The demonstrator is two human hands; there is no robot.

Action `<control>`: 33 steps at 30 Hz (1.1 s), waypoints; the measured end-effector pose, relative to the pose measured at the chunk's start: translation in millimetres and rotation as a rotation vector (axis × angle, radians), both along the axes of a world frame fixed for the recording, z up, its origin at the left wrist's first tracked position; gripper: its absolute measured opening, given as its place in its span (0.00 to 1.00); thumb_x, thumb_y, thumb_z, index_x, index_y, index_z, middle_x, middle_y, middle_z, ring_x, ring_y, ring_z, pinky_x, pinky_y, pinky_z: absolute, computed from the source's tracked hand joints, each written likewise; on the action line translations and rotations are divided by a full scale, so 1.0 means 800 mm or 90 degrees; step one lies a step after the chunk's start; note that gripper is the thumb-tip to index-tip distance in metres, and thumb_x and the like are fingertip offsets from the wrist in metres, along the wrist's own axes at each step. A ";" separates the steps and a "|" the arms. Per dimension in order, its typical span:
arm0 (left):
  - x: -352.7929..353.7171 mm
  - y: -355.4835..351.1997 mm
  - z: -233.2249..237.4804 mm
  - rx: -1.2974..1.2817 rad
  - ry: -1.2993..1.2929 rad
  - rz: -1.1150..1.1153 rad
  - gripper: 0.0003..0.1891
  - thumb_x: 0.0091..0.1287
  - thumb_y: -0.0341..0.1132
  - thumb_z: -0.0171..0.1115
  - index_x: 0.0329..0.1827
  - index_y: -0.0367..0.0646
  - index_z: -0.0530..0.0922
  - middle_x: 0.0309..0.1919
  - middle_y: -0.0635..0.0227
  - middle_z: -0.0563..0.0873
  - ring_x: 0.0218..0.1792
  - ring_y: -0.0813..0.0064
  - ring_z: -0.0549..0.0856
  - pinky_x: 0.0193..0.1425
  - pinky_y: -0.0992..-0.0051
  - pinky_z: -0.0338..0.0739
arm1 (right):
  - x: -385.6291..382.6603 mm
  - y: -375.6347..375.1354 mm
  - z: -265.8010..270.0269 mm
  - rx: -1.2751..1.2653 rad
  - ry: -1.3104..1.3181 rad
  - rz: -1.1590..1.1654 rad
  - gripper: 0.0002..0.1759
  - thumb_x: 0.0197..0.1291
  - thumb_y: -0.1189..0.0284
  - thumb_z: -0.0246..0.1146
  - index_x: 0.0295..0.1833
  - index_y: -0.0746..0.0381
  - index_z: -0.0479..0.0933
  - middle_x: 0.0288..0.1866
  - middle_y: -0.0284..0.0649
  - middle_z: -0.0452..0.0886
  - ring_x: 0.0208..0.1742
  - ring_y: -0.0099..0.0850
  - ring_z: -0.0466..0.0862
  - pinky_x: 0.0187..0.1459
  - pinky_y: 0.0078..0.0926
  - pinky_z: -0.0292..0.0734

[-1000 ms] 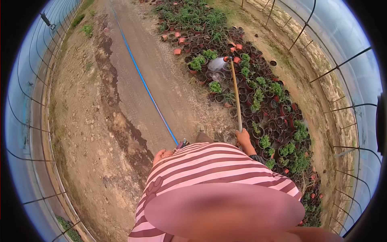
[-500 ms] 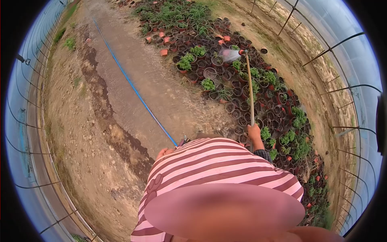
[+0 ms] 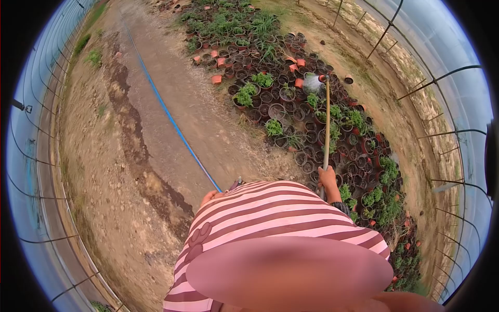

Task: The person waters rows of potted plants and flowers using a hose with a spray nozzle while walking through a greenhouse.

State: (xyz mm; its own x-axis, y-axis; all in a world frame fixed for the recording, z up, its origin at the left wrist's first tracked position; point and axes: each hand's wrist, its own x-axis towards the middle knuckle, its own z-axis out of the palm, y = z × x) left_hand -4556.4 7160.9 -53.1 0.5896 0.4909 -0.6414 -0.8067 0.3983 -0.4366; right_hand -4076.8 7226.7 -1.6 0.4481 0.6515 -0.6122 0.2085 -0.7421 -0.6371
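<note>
My right hand (image 3: 327, 178) is wrapped round the long pale pole of a watering wand (image 3: 327, 125). Its red spray head (image 3: 323, 78) points left at the far end, and white water spray (image 3: 312, 82) fans out over the pots. Low by my waist, my left hand (image 3: 209, 196) is closed at the near end of a blue hose (image 3: 179, 130); the striped shirt (image 3: 280, 208) hides part of that hand. Under the wand stand many potted plants (image 3: 274, 127), some leafy green, others in dark pots showing little growth.
A dirt path (image 3: 171, 78) runs ahead on the left, with the hose lying along it. Several orange pots (image 3: 216, 79) lie tipped at the bed's edge. Metal hoops (image 3: 442, 78) and plastic sheeting (image 3: 468, 93) curve up on both sides.
The spray head has shifted slightly right and lower in view, and its spray looks smaller. The hose's near end has moved slightly left. Both hands keep their hold.
</note>
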 end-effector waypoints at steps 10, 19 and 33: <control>-0.060 0.107 -0.012 0.037 0.170 -0.067 0.11 0.68 0.34 0.42 0.26 0.42 0.64 0.17 0.76 0.64 0.19 0.81 0.65 0.25 0.78 0.64 | -0.112 0.176 0.057 0.257 0.811 -0.138 0.13 0.70 0.66 0.49 0.53 0.63 0.66 0.25 0.30 0.61 0.18 0.16 0.58 0.14 0.13 0.55; -0.215 0.286 -0.042 0.066 0.342 -0.171 0.12 0.69 0.34 0.40 0.27 0.41 0.65 0.17 0.75 0.65 0.19 0.81 0.66 0.25 0.78 0.65 | -0.281 0.345 0.049 0.241 0.697 -0.111 0.13 0.69 0.67 0.51 0.52 0.64 0.67 0.22 0.29 0.59 0.17 0.15 0.57 0.14 0.11 0.53; -0.423 0.431 -0.018 0.187 0.291 -0.111 0.10 0.69 0.31 0.49 0.47 0.34 0.65 0.33 0.65 0.76 0.33 0.77 0.76 0.43 0.74 0.74 | -0.480 0.514 0.060 0.189 0.556 -0.123 0.10 0.68 0.70 0.51 0.49 0.63 0.66 0.22 0.28 0.59 0.18 0.15 0.58 0.16 0.13 0.53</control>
State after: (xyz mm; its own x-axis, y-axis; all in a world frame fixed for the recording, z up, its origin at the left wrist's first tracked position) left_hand -4894.8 7505.3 -67.4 0.3728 0.6073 -0.7016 -0.7987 0.5949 0.0905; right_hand -4461.0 7638.0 46.1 0.0250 0.7969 -0.6035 -0.5415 -0.4967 -0.6783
